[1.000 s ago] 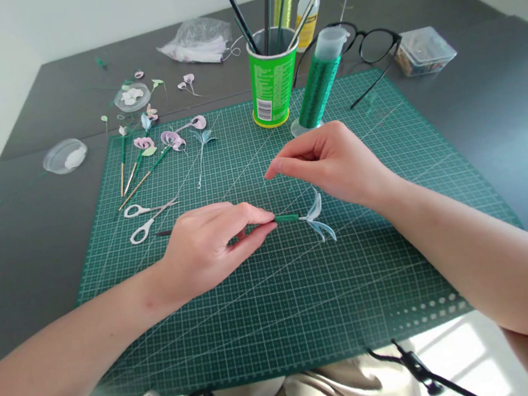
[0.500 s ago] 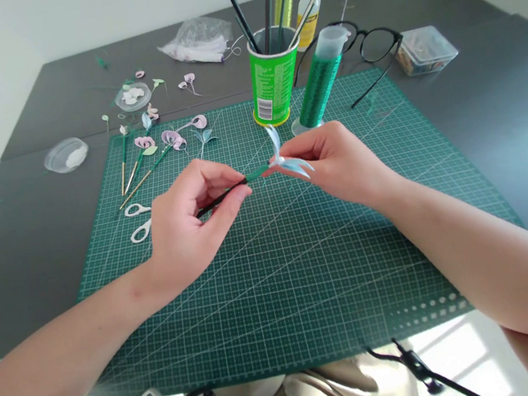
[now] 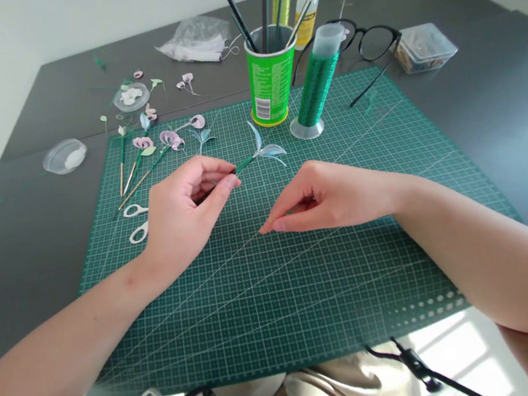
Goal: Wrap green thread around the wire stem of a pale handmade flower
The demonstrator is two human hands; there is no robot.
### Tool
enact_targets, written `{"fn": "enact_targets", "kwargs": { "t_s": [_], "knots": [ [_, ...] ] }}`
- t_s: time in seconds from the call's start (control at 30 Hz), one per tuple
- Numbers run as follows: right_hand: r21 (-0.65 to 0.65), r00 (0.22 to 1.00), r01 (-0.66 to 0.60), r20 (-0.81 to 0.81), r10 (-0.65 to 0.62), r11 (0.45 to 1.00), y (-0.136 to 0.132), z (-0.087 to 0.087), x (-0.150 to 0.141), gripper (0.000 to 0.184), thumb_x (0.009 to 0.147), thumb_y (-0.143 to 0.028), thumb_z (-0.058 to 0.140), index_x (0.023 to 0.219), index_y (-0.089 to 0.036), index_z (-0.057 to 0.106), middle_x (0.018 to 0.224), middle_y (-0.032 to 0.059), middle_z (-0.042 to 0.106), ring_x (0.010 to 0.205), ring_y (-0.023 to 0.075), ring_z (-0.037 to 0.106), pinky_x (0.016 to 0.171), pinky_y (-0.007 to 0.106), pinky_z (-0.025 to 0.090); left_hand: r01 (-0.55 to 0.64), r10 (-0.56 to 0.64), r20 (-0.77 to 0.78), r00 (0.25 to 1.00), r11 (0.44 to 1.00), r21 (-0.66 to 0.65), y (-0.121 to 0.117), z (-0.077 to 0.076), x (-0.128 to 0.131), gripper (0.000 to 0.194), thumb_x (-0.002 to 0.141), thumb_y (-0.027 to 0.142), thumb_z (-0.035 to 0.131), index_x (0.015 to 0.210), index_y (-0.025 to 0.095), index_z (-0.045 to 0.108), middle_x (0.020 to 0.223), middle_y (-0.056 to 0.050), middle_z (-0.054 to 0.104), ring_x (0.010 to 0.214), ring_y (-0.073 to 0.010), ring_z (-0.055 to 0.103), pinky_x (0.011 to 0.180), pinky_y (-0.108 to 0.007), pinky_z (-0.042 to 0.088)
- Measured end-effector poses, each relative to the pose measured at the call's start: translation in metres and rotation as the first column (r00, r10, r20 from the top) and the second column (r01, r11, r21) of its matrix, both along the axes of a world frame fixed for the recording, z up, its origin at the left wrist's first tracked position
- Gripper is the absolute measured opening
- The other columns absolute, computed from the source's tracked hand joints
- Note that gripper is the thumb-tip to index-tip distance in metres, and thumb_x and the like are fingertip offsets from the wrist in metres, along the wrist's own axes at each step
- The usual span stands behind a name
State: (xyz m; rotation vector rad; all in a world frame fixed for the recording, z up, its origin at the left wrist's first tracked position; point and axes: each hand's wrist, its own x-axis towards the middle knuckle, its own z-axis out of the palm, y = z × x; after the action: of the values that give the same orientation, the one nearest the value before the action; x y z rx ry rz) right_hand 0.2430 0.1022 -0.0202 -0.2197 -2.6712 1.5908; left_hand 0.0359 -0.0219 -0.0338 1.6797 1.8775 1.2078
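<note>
My left hand (image 3: 180, 204) is closed in a pinch around the dark stick of a handmade flower (image 3: 245, 163). Green thread wraps the stick near the top, and pale blue petals (image 3: 270, 150) spread from its tip, above the mat. My right hand (image 3: 330, 195) is lower and to the right, thumb and fingertips pressed together close to the cutting mat (image 3: 305, 284). Whatever lies in that pinch, if anything, is too fine to see. White scissor handles (image 3: 139, 232) show beside my left hand, which hides the rest of the scissors.
Finished flowers on sticks (image 3: 143, 148) lie at the mat's left. A green cup of sticks (image 3: 272, 82) and a green thread spool (image 3: 318, 85) stand behind my hands. Eyeglasses (image 3: 377, 44), a clear box (image 3: 425, 47), a small dish (image 3: 66, 157) and a plastic bag (image 3: 197, 39) surround the mat.
My right hand has left the petals and come down toward me, near the mat. My left hand, still gripping the flower, has shifted slightly left; the petals are now fully visible.
</note>
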Motion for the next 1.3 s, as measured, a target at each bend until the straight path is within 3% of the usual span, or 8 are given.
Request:
{"fn": "enact_targets", "kwargs": {
  "t_s": [0.17, 0.33, 0.6, 0.7, 0.8, 0.97, 1.13, 1.3],
  "knots": [
    [-0.094, 0.996, -0.067, 0.046, 0.072, 0.993, 0.001, 0.005, 0.004, 0.028, 0.098, -0.027, 0.065, 0.106, -0.012, 0.088, 0.054, -0.0054, 0.050, 0.048, 0.0055, 0.033, 0.045, 0.023, 0.025, 0.035, -0.036, -0.050, 0.998, 0.999, -0.023, 0.004, -0.006, -0.007, 0.010, 0.096, 0.026, 0.075, 0.104, 0.021, 0.077, 0.096, -0.004, 0.084, 0.087, -0.0186, 0.079, 0.080, -0.030, 0.066],
    [-0.192, 0.993, -0.118, 0.001, 0.121, 0.974, 0.005, 0.006, 0.006, 0.030, 0.099, -0.027, 0.065, 0.109, -0.008, 0.086, 0.052, -0.0068, 0.044, 0.046, 0.0048, 0.028, 0.041, 0.023, 0.020, 0.094, -0.104, -0.154, 0.983, 0.993, -0.070, 0.003, -0.010, -0.009, 0.005, 0.097, 0.027, 0.075, 0.099, 0.023, 0.078, 0.092, -0.001, 0.083, 0.082, -0.0173, 0.078, 0.071, -0.027, 0.060],
    [-0.185, 0.994, -0.109, -0.043, 0.103, 0.977, -0.003, 0.005, 0.004, 0.029, 0.100, -0.025, 0.065, 0.113, -0.009, 0.086, 0.052, -0.0074, 0.042, 0.047, 0.0046, 0.027, 0.042, 0.022, 0.020, 0.135, -0.154, -0.367, 0.917, 0.988, -0.078, -0.002, -0.008, -0.004, 0.009, 0.098, 0.021, 0.069, 0.098, 0.023, 0.077, 0.086, 0.002, 0.082, 0.067, -0.0148, 0.072, 0.064, -0.026, 0.052],
    [-0.192, 0.993, -0.032, -0.117, 0.010, 0.981, -0.005, 0.006, 0.004, 0.025, 0.100, -0.023, 0.066, 0.111, -0.013, 0.086, 0.051, -0.0076, 0.043, 0.047, 0.0047, 0.026, 0.043, 0.023, 0.021, 0.167, -0.187, -0.368, 0.911, 0.982, -0.085, -0.003, -0.006, -0.003, 0.010, 0.099, 0.020, 0.067, 0.097, 0.023, 0.076, 0.083, 0.003, 0.081, 0.065, -0.0138, 0.071, 0.061, -0.025, 0.049],
    [-0.180, 0.961, 0.133, -0.219, -0.172, 0.975, -0.006, 0.006, 0.004, 0.021, 0.098, -0.024, 0.068, 0.100, -0.017, 0.088, 0.058, -0.0044, 0.054, 0.051, 0.0056, 0.030, 0.046, 0.024, 0.025, 0.202, -0.233, -0.371, 0.899, 0.972, -0.121, -0.003, -0.004, -0.001, 0.012, 0.099, 0.018, 0.066, 0.096, 0.024, 0.077, 0.080, 0.005, 0.080, 0.062, -0.0126, 0.070, 0.058, -0.024, 0.047],
    [-0.135, 0.867, 0.393, -0.275, -0.416, 0.909, -0.004, 0.002, 0.003, 0.027, 0.097, -0.042, 0.074, 0.100, -0.020, 0.089, 0.060, -0.0008, 0.057, 0.055, 0.0093, 0.036, 0.048, 0.029, 0.025, 0.241, -0.256, -0.400, 0.880, 0.967, -0.088, -0.006, -0.004, 0.001, 0.009, 0.097, 0.017, 0.071, 0.100, 0.023, 0.078, 0.087, 0.004, 0.083, 0.066, -0.0129, 0.073, 0.062, -0.024, 0.051],
    [-0.064, 0.815, 0.514, -0.275, -0.510, 0.856, -0.002, -0.001, 0.001, 0.025, 0.097, -0.039, 0.074, 0.106, -0.021, 0.089, 0.056, -0.0021, 0.051, 0.056, 0.0105, 0.034, 0.051, 0.030, 0.025, 0.300, -0.299, -0.425, 0.854, 0.952, -0.068, -0.011, -0.004, 0.003, 0.006, 0.098, 0.019, 0.072, 0.100, 0.023, 0.076, 0.084, 0.003, 0.081, 0.068, -0.0138, 0.075, 0.065, -0.024, 0.054],
    [-0.039, 0.814, 0.526, -0.267, -0.516, 0.849, 0.001, -0.003, -0.002, 0.024, 0.098, -0.031, 0.070, 0.106, -0.020, 0.089, 0.055, -0.0031, 0.048, 0.055, 0.0101, 0.034, 0.052, 0.030, 0.025, 0.345, -0.308, -0.465, 0.830, 0.939, -0.006, -0.011, -0.002, 0.004, 0.007, 0.096, 0.013, 0.075, 0.096, 0.021, 0.074, 0.085, 0.004, 0.081, 0.072, -0.0130, 0.075, 0.064, -0.022, 0.051]
  ]
}}
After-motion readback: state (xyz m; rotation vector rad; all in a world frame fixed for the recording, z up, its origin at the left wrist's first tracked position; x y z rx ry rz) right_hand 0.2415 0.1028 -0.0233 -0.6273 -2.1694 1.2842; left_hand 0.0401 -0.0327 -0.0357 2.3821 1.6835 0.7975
